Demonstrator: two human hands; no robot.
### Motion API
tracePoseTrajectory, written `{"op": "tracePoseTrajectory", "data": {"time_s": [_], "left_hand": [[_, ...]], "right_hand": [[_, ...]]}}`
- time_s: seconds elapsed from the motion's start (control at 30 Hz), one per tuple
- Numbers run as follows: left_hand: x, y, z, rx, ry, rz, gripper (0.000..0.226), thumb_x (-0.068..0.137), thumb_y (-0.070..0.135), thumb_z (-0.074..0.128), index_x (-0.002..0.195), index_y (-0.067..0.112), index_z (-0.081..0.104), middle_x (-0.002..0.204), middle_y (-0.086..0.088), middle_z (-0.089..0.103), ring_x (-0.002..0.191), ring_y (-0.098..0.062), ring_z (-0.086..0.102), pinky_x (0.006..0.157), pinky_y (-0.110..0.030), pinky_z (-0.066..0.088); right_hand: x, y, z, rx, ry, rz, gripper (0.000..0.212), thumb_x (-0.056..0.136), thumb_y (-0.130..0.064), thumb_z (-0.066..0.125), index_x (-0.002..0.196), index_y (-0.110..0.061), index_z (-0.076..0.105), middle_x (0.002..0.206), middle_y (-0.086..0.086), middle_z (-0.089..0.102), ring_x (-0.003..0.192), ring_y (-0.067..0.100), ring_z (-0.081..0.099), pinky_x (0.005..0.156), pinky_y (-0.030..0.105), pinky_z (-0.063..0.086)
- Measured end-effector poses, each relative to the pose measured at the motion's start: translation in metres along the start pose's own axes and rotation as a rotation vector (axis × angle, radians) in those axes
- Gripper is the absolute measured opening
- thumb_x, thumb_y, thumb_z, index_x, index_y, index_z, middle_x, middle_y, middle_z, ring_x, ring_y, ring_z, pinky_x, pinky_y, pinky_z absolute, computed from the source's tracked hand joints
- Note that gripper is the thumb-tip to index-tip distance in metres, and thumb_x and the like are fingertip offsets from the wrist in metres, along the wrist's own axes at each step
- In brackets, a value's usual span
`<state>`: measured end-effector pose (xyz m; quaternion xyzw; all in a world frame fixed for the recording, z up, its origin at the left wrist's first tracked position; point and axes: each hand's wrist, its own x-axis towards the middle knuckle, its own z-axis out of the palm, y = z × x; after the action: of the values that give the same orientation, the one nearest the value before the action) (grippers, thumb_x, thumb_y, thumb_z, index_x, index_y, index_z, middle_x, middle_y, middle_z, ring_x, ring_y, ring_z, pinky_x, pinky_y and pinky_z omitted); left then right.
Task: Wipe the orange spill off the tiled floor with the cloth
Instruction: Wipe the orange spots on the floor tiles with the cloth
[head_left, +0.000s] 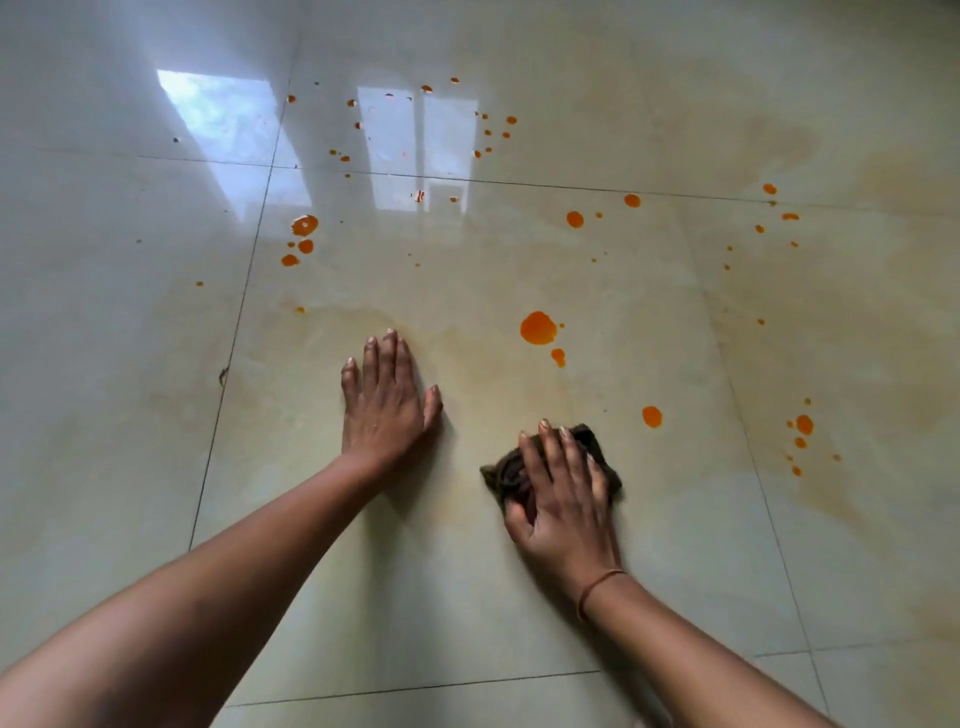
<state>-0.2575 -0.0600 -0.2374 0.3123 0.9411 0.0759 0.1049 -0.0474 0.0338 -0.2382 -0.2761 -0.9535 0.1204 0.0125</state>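
Head view: the right hand (563, 493) presses the dark cloth (497, 475) flat-fingered on the tiled floor (441, 597), the nearest orange spill (652, 417) drop just ahead-right (left hand (387, 400) braces flat, farther off)

- Indoor room, probably domestic: large, glossy cream ceramic floor tiles (675, 545) fill the whole frame.
- Thin dark grout lines (242, 291) cross at upper left and lower right.
- Bright paned window reflections (218, 117), upper left and upper centre.
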Motion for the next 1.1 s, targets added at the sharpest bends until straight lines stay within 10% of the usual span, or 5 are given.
{"op": "tracePoseTrajectory", "data": {"time_s": [0.2,0.4,0.73,0.9,1.1], "left_hand": [[0.030,0.037,-0.004,-0.030,-0.008,0.053,0.075,0.095,0.046,0.036,0.151,0.006,0.008,0.160,-0.009,0.008,0.148,-0.026,0.004,0.117,-0.046,0.001],[0.047,0.045,0.005,0.033,0.001,0.055,0.076,0.092,0.052,0.022,0.151,0.005,0.012,0.159,-0.012,0.013,0.146,-0.029,0.010,0.116,-0.050,0.007],[0.045,0.045,0.005,0.042,0.016,0.050,0.077,0.090,0.052,0.020,0.150,0.004,0.017,0.158,-0.013,0.017,0.145,-0.030,0.014,0.117,-0.050,0.011],[0.048,0.045,0.010,0.012,0.023,0.046,0.073,0.089,0.046,0.020,0.149,0.004,0.021,0.158,-0.013,0.020,0.145,-0.030,0.016,0.117,-0.047,0.012],[0.046,0.046,0.009,0.007,0.029,0.046,0.069,0.091,0.040,0.023,0.149,0.003,0.021,0.157,-0.015,0.021,0.146,-0.030,0.016,0.117,-0.045,0.008]], "right_hand": [[0.088,0.014,-0.008,0.003,0.037,0.243,0.076,0.079,-0.053,0.032,0.147,-0.020,0.036,0.156,0.007,0.029,0.144,0.027,0.025,0.112,0.048,0.014],[0.026,0.035,-0.008,-0.010,-0.030,-0.049,0.076,0.077,-0.048,0.043,0.148,-0.022,0.034,0.157,0.006,0.027,0.144,0.025,0.026,0.112,0.046,0.018],[0.057,0.057,-0.018,-0.017,-0.025,-0.020,0.076,0.079,-0.049,0.041,0.149,-0.020,0.032,0.157,0.007,0.025,0.143,0.026,0.024,0.112,0.045,0.016],[0.198,0.033,-0.019,0.009,0.021,0.226,0.077,0.080,-0.055,0.028,0.148,-0.019,0.034,0.157,0.009,0.027,0.144,0.028,0.022,0.112,0.049,0.016],[0.071,0.067,-0.023,-0.029,-0.048,-0.100,0.075,0.077,-0.047,0.045,0.147,-0.019,0.036,0.156,0.008,0.029,0.143,0.025,0.025,0.109,0.048,0.025]]}}
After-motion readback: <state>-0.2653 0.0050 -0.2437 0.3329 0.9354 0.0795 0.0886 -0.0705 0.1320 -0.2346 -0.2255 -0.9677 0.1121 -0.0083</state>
